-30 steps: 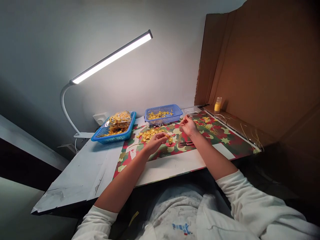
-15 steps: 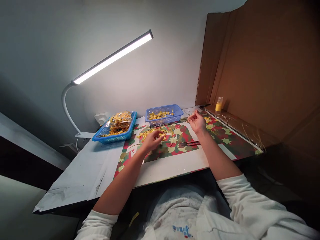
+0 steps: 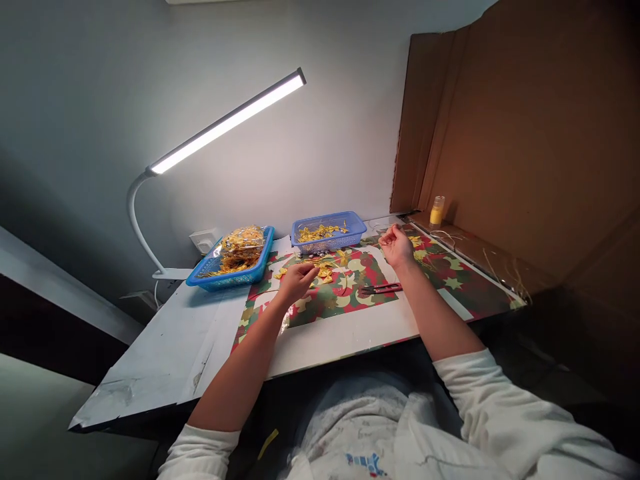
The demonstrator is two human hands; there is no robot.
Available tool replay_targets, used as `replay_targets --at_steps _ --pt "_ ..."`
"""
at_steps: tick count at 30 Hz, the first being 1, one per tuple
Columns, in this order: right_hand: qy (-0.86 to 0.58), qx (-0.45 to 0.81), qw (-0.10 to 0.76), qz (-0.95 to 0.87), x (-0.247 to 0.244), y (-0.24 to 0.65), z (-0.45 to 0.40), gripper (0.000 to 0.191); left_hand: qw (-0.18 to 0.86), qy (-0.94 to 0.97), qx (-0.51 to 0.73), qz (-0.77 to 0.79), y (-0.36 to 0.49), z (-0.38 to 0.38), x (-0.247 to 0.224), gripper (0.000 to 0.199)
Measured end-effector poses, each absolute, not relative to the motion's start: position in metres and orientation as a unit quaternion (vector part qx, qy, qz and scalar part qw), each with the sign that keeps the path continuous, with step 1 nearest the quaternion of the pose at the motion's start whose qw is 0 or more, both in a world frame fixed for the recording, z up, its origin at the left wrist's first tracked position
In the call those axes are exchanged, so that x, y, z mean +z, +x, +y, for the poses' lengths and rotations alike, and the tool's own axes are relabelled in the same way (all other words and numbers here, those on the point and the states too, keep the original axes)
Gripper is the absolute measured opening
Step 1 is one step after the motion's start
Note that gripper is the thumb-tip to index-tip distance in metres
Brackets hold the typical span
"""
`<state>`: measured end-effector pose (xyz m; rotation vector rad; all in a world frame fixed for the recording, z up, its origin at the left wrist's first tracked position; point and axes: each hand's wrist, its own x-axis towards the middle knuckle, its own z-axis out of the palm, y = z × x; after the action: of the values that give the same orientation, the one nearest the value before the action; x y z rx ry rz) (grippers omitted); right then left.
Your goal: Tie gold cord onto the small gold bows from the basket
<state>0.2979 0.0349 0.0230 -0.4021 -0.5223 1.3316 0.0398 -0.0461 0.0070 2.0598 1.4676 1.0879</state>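
With the clock centred between the hands and twelve toward the wall, the table [image 3: 150,347] has its near edge at six, with a pale strip inside it, and a long white stretch running out to the corner at eight. The left hand [image 3: 299,281] is at eight, fingers curled in and tips together beside the yellow bows [image 3: 325,272]; whether it grips one I cannot tell. The right hand [image 3: 397,245], between two and three, is raised with thumb and fingertips pinched; anything held there is too fine to make out. A gap separates the hands, with the snips [image 3: 383,289] at four, near the right forearm.

The blue tray [image 3: 265,257] sits at nine to ten, and the blue basket [image 3: 353,233] at eleven to twelve, near the wall. Brown cardboard [image 3: 525,133] rises from one to three, with a small vial [image 3: 437,212] of yellow contents at two. The lamp [image 3: 227,123] shines from ten to eleven.

The shirt [image 3: 365,427] carries a blue print with a red spot, its detail too small to read.

The bows are small, glossy and loosely heaped on the red, green and cream star-patterned sheet [image 3: 350,303]. Similar yellow pieces lie in the basket; golden pieces and a clear bag fill the tray.
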Motion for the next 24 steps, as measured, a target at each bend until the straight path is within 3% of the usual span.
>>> replay_targets --at_steps 7,12,19,24 --pt "-0.174 0.605 0.745 -0.218 0.025 0.3 0.033 0.025 0.241 0.755 0.367 0.487 0.044 -0.048 0.007 0.037" --pt "-0.162 0.611 0.73 -0.26 0.037 0.295 0.027 0.028 0.311 0.791 0.266 0.455 0.046 -0.053 0.007 0.039" --pt "-0.096 0.659 0.637 -0.388 0.087 0.264 0.003 0.021 0.319 0.794 0.214 0.472 0.049 -0.055 0.005 0.035" --pt "-0.098 0.672 0.571 -0.462 0.119 0.243 -0.01 0.019 0.364 0.742 0.29 0.483 0.049 -0.054 0.006 0.04"
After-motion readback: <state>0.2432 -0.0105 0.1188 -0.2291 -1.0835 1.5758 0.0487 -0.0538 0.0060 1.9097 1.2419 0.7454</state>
